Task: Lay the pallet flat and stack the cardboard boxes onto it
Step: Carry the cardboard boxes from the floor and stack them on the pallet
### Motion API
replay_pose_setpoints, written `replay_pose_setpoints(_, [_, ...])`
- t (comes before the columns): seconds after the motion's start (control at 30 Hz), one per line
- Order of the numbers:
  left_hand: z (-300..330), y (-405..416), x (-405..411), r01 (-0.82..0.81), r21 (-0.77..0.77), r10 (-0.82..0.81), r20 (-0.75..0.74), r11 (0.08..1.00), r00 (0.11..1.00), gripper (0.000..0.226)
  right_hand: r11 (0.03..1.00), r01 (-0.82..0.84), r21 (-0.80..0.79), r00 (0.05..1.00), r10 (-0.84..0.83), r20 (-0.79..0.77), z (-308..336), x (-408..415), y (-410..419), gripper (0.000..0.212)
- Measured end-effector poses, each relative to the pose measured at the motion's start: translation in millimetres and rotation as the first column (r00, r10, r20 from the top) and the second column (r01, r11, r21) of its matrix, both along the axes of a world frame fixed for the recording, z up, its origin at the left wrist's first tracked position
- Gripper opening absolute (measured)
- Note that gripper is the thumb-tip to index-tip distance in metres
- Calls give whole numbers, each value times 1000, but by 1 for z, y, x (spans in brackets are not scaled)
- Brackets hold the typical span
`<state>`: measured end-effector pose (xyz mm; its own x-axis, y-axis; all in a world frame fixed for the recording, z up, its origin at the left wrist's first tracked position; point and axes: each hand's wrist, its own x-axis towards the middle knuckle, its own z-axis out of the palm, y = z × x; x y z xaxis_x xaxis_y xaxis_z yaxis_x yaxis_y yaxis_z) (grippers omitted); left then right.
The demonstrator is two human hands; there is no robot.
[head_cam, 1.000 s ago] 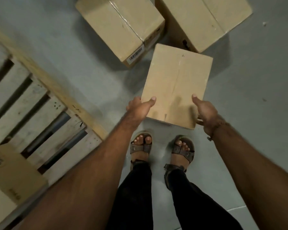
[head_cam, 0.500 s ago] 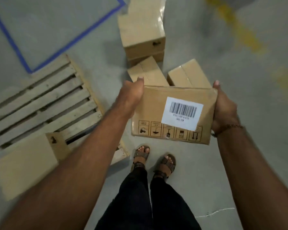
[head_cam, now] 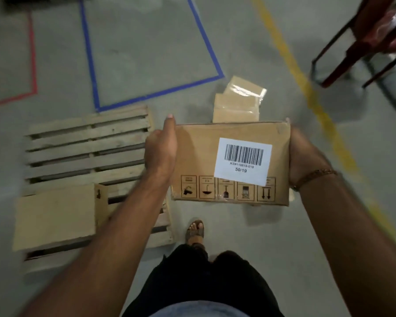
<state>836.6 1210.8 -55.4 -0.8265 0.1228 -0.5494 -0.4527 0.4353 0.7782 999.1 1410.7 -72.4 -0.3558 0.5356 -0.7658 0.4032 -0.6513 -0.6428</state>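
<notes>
The flat wooden slatted pallet [head_cam: 87,152] lies on the grey floor, to the left of the grip, with one plain cardboard box [head_cam: 55,216] resting on its near part. The brown cardboard box with a white barcode label [head_cam: 231,163] is held in the air, pressed between the left hand [head_cam: 161,147] and the right hand [head_cam: 303,156] at its two ends. Just beyond the grip, a small taped cardboard box [head_cam: 238,104] sits on the floor.

left hand [head_cam: 161,149] and right hand [head_cam: 303,156] outstretched, gripping inward.
</notes>
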Motion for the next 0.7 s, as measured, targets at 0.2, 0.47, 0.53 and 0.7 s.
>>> replay_pose_setpoints(0.2, [19, 19, -31, -134, 10, 134, -30, 991, 990, 42, 959, -187, -213, 980, 197, 25, 11, -51, 27, 121])
replay_pose_setpoints(0.47, [42, 61, -100, -270, 69, 275, -65, 960, 959, 46, 884, -406, -233, 913, 402, -65, 34, -149, 105, 108])
replay_pose_setpoints(0.53, [49, 58, -121, -341, 109, 345, -19, 934, 939, 58, 861, -459, -221, 887, 457, -62, 44, -181, 114, 87])
replay_pose_setpoints(0.7, [63, 37, -192, -418, 176, 389, 179, 891, 904, 78, 830, -521, -201, 854, 509, -112, 54, -272, 125, 69])
